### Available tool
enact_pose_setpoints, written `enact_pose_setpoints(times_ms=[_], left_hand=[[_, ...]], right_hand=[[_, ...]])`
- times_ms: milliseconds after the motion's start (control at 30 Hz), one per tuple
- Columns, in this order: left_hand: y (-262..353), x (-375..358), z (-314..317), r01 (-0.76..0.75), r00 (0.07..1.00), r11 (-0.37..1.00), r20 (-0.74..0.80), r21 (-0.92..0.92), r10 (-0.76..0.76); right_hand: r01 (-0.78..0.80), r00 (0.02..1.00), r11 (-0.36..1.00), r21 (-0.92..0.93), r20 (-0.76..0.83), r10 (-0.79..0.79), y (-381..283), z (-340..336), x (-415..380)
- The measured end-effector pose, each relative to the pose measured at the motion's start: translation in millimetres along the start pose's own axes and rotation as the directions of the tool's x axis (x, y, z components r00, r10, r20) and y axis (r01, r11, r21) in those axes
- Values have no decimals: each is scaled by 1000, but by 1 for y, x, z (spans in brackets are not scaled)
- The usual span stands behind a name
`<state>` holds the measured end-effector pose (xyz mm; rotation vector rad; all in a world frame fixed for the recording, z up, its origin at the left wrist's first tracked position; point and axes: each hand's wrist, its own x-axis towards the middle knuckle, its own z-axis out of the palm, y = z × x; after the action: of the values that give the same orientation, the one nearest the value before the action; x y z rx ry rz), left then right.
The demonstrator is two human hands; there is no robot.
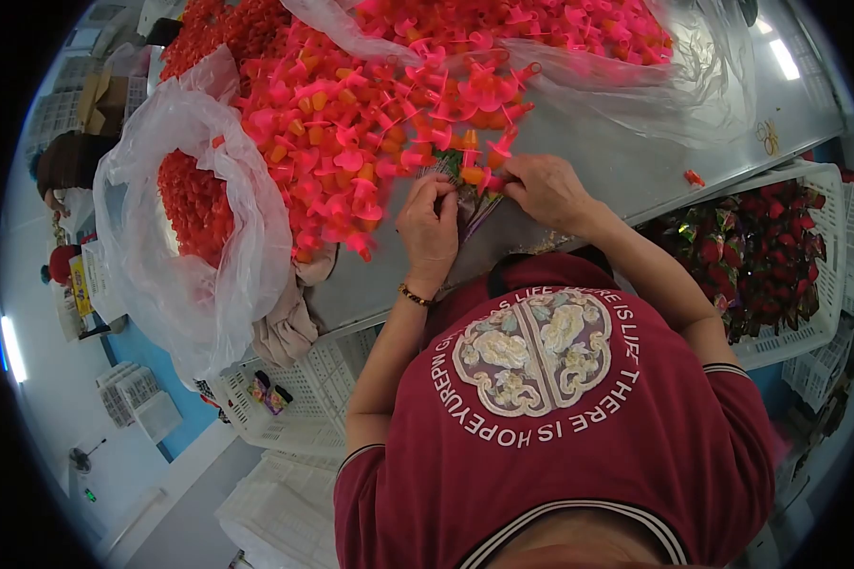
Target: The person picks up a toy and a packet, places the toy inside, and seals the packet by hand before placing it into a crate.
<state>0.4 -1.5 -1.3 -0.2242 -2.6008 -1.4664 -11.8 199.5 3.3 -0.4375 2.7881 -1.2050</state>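
My left hand [429,232], with a beaded bracelet at the wrist, pinches the edge of a small printed plastic packet [476,211] at the table's front edge. Green shows near the top of the packet. Beside it my right hand [548,192] has its thumb and finger closed at a pink-and-orange plastic piece [482,177] at the packet's mouth. Just beyond both hands rises a big heap of pink pacifier-shaped pieces [337,156] with orange parts.
A clear plastic bag [266,204] of small red pieces stands left of the heap. Clear sheeting [702,104] lies at the back right of the metal table [626,171]. On the right, a white crate [830,256] holds red packets. Another crate [299,398] sits below left.
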Motion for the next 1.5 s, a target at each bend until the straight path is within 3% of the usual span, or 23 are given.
enact_pose_setpoints(times_ms=[33,167,233,367,433,533,633,667,700,867,933,1033,1167,1233,1300,1367,1433,1467,1500], left_hand=[[0,-1,0,2,1000,1000,2,-3,-2],[0,-1,1,10,1000,1000,-8,-14,-10],[-2,-1,0,12,1000,1000,-8,-20,-12],[-2,-2,0,34,999,995,-17,-96,-36],[-3,-4,-1,46,999,989,-20,-137,-50],[-3,-5,-1,4,999,993,-43,-120,-10],[-2,-7,-1,78,996,980,-19,-182,-83],[-3,-7,-1,20,999,988,-37,-152,-26],[-4,-7,-1,-36,998,992,-53,-120,30],[0,-5,-4,-43,995,989,-98,-140,30],[2,-5,-4,-37,995,991,-93,-125,26],[3,-3,-4,-76,992,992,-104,-104,65],[7,-3,-8,-97,991,992,-101,-84,89],[11,-3,-8,-99,992,992,-86,-82,92],[14,-3,-7,-235,971,971,-48,-39,233],[11,-3,-6,-227,973,973,-60,-53,224],[10,-3,-6,-218,974,974,-70,-66,213],[10,-3,-6,-195,979,976,-80,-95,187],[11,-2,-7,-171,983,977,-89,-125,161]], right_hand=[[11,1000,995,-96,7,-10,4,0,-2],[-69,994,997,-30,-84,67,-7,-7,1],[-119,988,977,175,-75,134,-10,-3,3],[-98,994,982,160,-25,104,-9,7,1],[-70,997,997,36,-28,71,-9,6,0],[-101,995,993,64,-21,103,-8,2,4],[-88,996,989,118,5,88,-15,-2,7],[-87,996,989,119,4,87,-15,-1,6],[-49,999,997,52,-2,49,-15,1,5],[60,998,986,-156,-1,-61,-13,0,1],[230,971,905,-358,22,-238,-14,-4,3],[296,950,824,-483,61,-306,-22,-14,6],[296,955,812,-504,157,-251,-28,-23,9],[340,938,786,-517,125,-324,-30,-23,10],[345,936,811,-473,111,-333,-27,-18,11],[352,934,833,-428,96,-345,-26,-17,14],[235,970,948,-215,107,-217,-26,-18,16],[235,970,948,-215,106,-216,-27,-18,17],[128,987,985,-119,109,-115,-26,-18,19]])
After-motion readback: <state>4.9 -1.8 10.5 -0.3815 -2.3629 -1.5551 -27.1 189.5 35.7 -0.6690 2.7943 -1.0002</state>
